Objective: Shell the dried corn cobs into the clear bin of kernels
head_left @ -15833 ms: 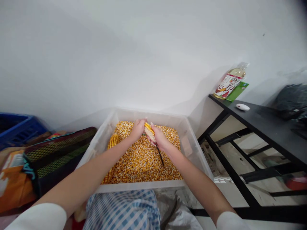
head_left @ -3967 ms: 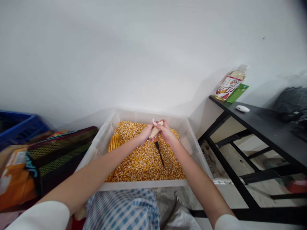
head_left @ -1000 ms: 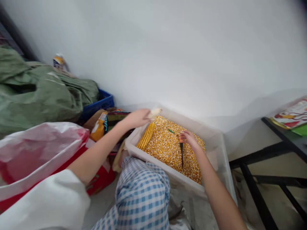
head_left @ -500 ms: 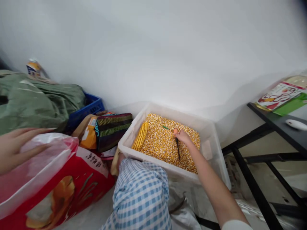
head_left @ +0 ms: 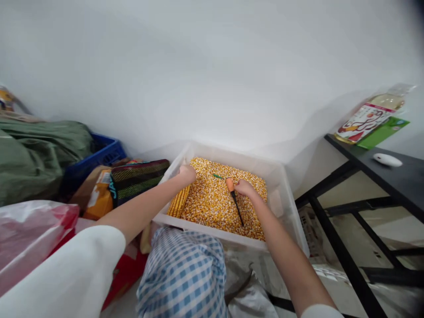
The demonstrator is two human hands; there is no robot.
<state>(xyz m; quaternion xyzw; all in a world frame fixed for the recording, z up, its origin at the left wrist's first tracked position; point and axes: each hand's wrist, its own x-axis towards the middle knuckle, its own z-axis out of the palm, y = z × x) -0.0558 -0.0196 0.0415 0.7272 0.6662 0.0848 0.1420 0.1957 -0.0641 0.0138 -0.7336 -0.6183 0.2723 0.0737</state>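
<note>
Both hands are down in the clear plastic bin [head_left: 291,221], well apart from each other, so I take everything from that bin. Left of it, outside its wall, lie a red and clear plastic bag [head_left: 29,229], a green cloth heap [head_left: 36,154], a blue crate [head_left: 99,154] and a dark mesh bag [head_left: 139,176] that sits just beside the bin. My left hand [head_left: 187,173] is at the bin's left inner wall, fingers curled down at the top end of the corn cobs [head_left: 179,201] lying along that wall; whether it has closed on one I cannot tell, as the knuckles hide the grip. I judge such a cob stiff and fairly light, its rows bumpy enough to give purchase, best taken round the middle with the whole palm. The loose kernels [head_left: 212,203] fill the bin's floor; they would shift and roll under any press. A small green stick [head_left: 217,176] lies on them near the bin's far wall. My right hand [head_left: 244,187] is near the middle of the bin, closed around the orange handle of the awl [head_left: 232,196], whose dark spike points back toward the bin's near wall; the handle is the safe hold, the tip sharp. Right of the bin stands the black desk [head_left: 404,176], bearing a bottle [head_left: 367,117] and a white mouse [head_left: 387,159]
</note>
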